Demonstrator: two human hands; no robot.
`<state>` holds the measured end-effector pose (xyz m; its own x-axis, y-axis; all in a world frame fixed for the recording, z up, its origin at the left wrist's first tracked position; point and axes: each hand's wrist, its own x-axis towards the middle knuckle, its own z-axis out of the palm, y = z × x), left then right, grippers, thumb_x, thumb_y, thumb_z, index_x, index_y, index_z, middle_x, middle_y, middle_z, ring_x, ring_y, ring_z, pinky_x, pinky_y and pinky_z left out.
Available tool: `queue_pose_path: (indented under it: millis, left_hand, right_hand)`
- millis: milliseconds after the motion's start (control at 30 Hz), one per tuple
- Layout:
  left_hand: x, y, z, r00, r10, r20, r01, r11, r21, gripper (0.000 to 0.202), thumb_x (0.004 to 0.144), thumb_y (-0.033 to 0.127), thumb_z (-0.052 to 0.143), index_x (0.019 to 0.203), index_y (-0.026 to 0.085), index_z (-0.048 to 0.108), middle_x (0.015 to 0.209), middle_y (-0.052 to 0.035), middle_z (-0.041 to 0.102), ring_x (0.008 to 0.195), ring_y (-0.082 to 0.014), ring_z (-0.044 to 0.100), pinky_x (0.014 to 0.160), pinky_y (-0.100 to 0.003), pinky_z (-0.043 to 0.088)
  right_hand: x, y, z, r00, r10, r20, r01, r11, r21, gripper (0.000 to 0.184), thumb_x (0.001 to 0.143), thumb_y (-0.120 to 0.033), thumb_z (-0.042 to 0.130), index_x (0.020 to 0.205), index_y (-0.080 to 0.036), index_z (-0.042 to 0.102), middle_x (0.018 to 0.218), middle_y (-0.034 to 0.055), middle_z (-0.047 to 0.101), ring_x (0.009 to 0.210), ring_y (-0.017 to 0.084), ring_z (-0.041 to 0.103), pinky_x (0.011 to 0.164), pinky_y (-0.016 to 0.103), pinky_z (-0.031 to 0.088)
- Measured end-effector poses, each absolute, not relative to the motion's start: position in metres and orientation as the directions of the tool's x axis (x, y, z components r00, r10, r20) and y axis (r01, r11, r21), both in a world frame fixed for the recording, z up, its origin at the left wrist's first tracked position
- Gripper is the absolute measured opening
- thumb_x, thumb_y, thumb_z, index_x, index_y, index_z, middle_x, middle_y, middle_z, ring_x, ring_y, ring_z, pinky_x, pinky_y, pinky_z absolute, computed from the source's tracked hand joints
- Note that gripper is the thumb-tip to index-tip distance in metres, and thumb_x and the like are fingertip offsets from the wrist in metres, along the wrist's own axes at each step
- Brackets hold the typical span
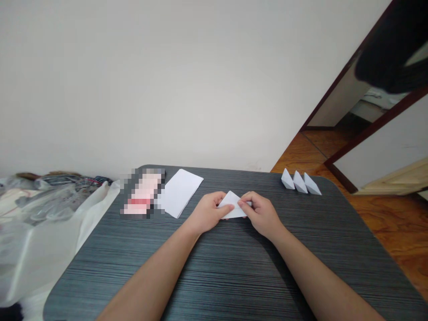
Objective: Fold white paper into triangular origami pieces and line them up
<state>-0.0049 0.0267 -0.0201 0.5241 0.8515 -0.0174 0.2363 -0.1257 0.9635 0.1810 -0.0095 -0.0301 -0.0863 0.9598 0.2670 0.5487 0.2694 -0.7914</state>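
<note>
A small folded piece of white paper [231,204], triangular at its top, lies on the dark striped table [234,276] between my two hands. My left hand [207,213] pinches its left side with closed fingers. My right hand [261,213] pinches its right side, fingers curled over the edge. Both forearms reach in from the near edge of the table.
A stack of flat white sheets [179,191] lies to the left of my hands, beside a blurred pink-and-white item [142,192]. Three folded white paper triangles [300,182] stand in a row at the far right. Plastic bags and clutter [43,214] sit left of the table.
</note>
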Motion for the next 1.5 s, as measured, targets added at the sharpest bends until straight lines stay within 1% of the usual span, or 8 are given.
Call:
queue_pose_path:
  millis: [67, 167, 233, 400, 1000, 1133, 1267, 1500]
  left_hand:
    - [-0.005, 0.027, -0.02, 0.522, 0.853, -0.017, 0.252, -0.135, 0.958, 0.018, 0.079, 0.028, 0.055, 0.087, 0.013, 0.062, 0.079, -0.0022, 0.063, 0.07, -0.0139, 0.055, 0.061, -0.023, 0.041]
    - [-0.005, 0.026, -0.018, 0.523, 0.852, -0.016, 0.254, -0.137, 0.958, 0.019, 0.079, 0.029, 0.055, 0.088, 0.013, 0.062, 0.079, -0.0024, 0.063, 0.071, -0.0143, 0.056, 0.062, -0.023, 0.041]
    - [-0.005, 0.026, -0.015, 0.524, 0.852, -0.017, 0.252, -0.136, 0.958, 0.02, 0.078, 0.03, 0.056, 0.088, 0.013, 0.062, 0.08, -0.0025, 0.064, 0.071, -0.0145, 0.056, 0.062, -0.023, 0.041]
    - [-0.004, 0.025, -0.01, 0.523, 0.853, -0.007, 0.286, -0.167, 0.944, 0.021, 0.078, 0.032, 0.055, 0.086, 0.014, 0.063, 0.078, -0.0019, 0.063, 0.069, -0.0139, 0.054, 0.06, -0.022, 0.039]
    - [-0.006, 0.026, -0.011, 0.53, 0.848, 0.002, 0.313, -0.198, 0.929, 0.02, 0.078, 0.031, 0.056, 0.085, 0.014, 0.064, 0.08, -0.0024, 0.064, 0.071, -0.0148, 0.056, 0.062, -0.023, 0.041]
    - [-0.005, 0.026, -0.013, 0.513, 0.858, -0.017, 0.283, -0.15, 0.947, 0.022, 0.078, 0.032, 0.056, 0.089, 0.015, 0.063, 0.082, -0.0027, 0.064, 0.071, -0.0148, 0.057, 0.062, -0.023, 0.043]
    - [-0.005, 0.028, -0.017, 0.5, 0.863, -0.071, 0.236, -0.057, 0.97, 0.022, 0.08, 0.033, 0.054, 0.091, 0.015, 0.062, 0.074, -0.0007, 0.062, 0.06, -0.0114, 0.054, 0.054, -0.021, 0.041]
    - [-0.007, 0.03, -0.019, 0.478, 0.875, -0.073, 0.235, -0.048, 0.971, 0.019, 0.08, 0.032, 0.054, 0.085, 0.015, 0.061, 0.068, 0.0001, 0.06, 0.059, -0.0106, 0.052, 0.054, -0.02, 0.039]
  right_hand:
    - [0.18, -0.01, -0.033, -0.059, 0.97, 0.236, 0.51, 0.233, -0.828, 0.007, 0.084, -0.026, 0.054, 0.086, -0.02, 0.057, 0.074, 0.0011, 0.06, 0.064, 0.015, 0.055, 0.057, 0.025, 0.042]
    - [0.178, -0.01, -0.037, -0.053, 0.986, 0.155, 0.367, 0.164, -0.916, 0.024, 0.082, -0.029, 0.057, 0.103, -0.021, 0.051, 0.081, 0.0012, 0.062, 0.061, 0.014, 0.057, 0.052, 0.023, 0.043]
    - [0.177, -0.01, -0.037, -0.098, 0.993, 0.066, 0.325, 0.094, -0.941, 0.026, 0.08, -0.032, 0.059, 0.101, -0.02, 0.051, 0.083, 0.0015, 0.062, 0.06, 0.013, 0.058, 0.051, 0.023, 0.044]
    - [0.18, -0.011, -0.025, -0.168, 0.983, -0.079, 0.442, 0.003, -0.897, 0.022, 0.082, -0.04, 0.056, 0.08, -0.018, 0.058, 0.053, -0.0028, 0.058, 0.049, 0.013, 0.055, 0.049, 0.022, 0.04]
    - [0.183, -0.01, -0.019, -0.219, 0.971, -0.098, 0.467, 0.016, -0.884, 0.024, 0.084, -0.034, 0.052, 0.068, -0.017, 0.058, 0.052, -0.0019, 0.062, 0.049, 0.012, 0.053, 0.049, 0.021, 0.037]
    - [0.183, -0.011, -0.017, -0.209, 0.974, -0.091, 0.458, 0.015, -0.889, 0.023, 0.084, -0.033, 0.052, 0.068, -0.017, 0.057, 0.051, -0.002, 0.061, 0.048, 0.012, 0.053, 0.048, 0.021, 0.036]
    - [0.184, -0.01, -0.019, -0.173, 0.979, -0.103, 0.43, -0.019, -0.902, 0.022, 0.084, -0.032, 0.052, 0.069, -0.017, 0.057, 0.051, -0.0024, 0.062, 0.046, 0.012, 0.053, 0.048, 0.021, 0.037]
    - [0.186, -0.01, -0.023, -0.168, 0.98, -0.109, 0.391, -0.036, -0.92, 0.024, 0.085, -0.032, 0.051, 0.067, -0.017, 0.058, 0.049, -0.0017, 0.061, 0.044, 0.011, 0.052, 0.046, 0.021, 0.036]
